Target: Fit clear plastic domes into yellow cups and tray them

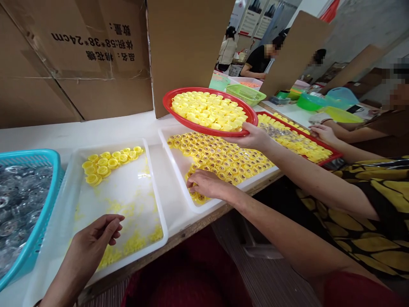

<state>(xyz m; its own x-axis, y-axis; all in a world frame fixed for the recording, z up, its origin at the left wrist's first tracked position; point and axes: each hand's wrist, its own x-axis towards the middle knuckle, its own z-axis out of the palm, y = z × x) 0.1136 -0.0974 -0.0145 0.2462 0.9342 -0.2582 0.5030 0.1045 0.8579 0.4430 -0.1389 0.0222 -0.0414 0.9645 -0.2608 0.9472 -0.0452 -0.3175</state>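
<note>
From where I stand, the left hand [96, 241] hangs over the near side of the left white tray [124, 185], fingers curled and thumb pressed to them; whether anything is pinched there I can't tell. It would do well to stay loose and high enough not to brush the yellow crumbs [134, 244] lying below. The right hand [207, 183] reaches into the right white tray [183, 164], fingers bent narrowly down on the dark-printed yellow cups [220, 157] at the near left corner; its fingertips hide whether one is gripped. Working in from the bare patch, with a light touch on a single rim, should spare the packed rows.

As for numbers, left to right: one turquoise basket [56, 166] heaped with clear plastic pieces [22, 204] beyond counting; two white trays; roughly fourteen plain yellow cups [111, 163] bunched at the left tray's far side, overlapping too much to be exact; far too many in the right tray. One co-worker's hand [251, 138] holds one full red round tray [204, 128] above the rows, and beyond sits one red rectangular tray [335, 154].
</note>
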